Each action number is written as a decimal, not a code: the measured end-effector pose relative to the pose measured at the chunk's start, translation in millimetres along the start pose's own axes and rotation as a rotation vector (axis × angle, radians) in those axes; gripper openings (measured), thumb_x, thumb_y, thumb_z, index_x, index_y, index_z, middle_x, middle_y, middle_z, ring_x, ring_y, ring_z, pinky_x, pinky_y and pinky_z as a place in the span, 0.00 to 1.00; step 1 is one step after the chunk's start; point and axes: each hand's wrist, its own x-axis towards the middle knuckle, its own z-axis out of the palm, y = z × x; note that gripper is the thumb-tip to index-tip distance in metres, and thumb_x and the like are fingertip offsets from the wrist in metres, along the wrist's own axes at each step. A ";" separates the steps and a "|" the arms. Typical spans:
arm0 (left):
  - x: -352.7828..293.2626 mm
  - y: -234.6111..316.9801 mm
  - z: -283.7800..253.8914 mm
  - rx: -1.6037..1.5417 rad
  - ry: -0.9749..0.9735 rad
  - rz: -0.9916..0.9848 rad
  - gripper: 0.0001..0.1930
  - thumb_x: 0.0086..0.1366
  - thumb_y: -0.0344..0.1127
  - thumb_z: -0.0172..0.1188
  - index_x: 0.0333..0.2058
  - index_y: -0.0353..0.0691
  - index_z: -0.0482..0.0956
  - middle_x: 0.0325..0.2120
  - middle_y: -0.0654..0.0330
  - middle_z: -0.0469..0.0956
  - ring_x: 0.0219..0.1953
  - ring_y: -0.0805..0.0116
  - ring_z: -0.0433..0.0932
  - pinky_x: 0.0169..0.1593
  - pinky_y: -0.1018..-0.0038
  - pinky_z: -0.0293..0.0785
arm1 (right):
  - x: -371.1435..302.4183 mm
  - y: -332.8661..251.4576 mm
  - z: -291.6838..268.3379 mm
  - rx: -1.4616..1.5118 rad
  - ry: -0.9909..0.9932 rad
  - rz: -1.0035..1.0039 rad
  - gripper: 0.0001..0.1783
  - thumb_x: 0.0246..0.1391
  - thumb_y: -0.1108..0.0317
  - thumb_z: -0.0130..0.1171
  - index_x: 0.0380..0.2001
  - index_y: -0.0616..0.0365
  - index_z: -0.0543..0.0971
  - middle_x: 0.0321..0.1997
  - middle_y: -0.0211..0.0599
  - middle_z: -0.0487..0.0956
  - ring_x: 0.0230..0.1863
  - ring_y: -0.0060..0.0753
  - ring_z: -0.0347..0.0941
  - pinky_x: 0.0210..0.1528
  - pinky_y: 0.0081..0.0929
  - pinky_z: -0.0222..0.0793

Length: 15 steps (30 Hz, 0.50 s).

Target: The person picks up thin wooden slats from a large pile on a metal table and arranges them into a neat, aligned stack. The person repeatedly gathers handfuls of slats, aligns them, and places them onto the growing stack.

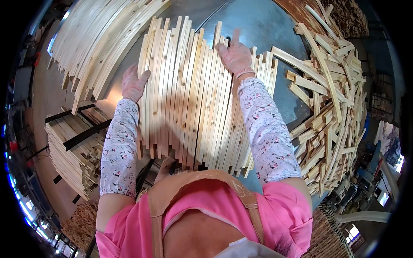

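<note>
Wood strips (183, 86): pale, narrow, straight, brown knots, uneven ends; laid side by side on the grey-blue worktop (254, 23), mid-view. Left hand (134, 83) unclenched, thumb apart, at the row's left edge. Right hand (236, 56) splayed near upper ends, slightly blurred; contact unclear.

The left arm (119, 148) and the right arm (267, 129) are pointing forward, wide apart. The left hand (134, 84) is sticking its thumb out to the right. The right hand (236, 56) is pointing farther out, its thumb and a blurry finger standing wide apart.
</note>
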 end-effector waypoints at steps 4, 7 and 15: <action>-0.3 3.8 -1.8 -0.037 -0.033 -0.021 0.44 0.71 0.65 0.60 0.71 0.33 0.73 0.73 0.45 0.68 0.77 0.46 0.61 0.79 0.56 0.55 | -7.9 42.4 -13.0 -0.082 -0.054 -0.006 0.46 0.66 0.40 0.51 0.79 0.55 0.64 0.47 0.50 0.88 0.49 0.59 0.84 0.59 0.52 0.75; 3.4 5.6 0.1 -0.045 -0.042 -0.009 0.45 0.71 0.66 0.60 0.70 0.31 0.72 0.73 0.46 0.68 0.78 0.47 0.60 0.80 0.57 0.55 | -20.1 101.5 -24.2 -0.026 0.065 -0.069 0.40 0.67 0.38 0.49 0.72 0.54 0.75 0.54 0.50 0.87 0.60 0.54 0.80 0.70 0.50 0.66; 13.0 -16.6 30.6 -0.255 -0.027 -0.017 0.45 0.70 0.64 0.63 0.72 0.32 0.71 0.75 0.45 0.66 0.79 0.47 0.59 0.81 0.58 0.52 | -47.5 -14.9 7.6 -0.405 -0.051 -0.190 0.45 0.65 0.30 0.54 0.65 0.60 0.79 0.67 0.53 0.78 0.70 0.57 0.69 0.74 0.45 0.61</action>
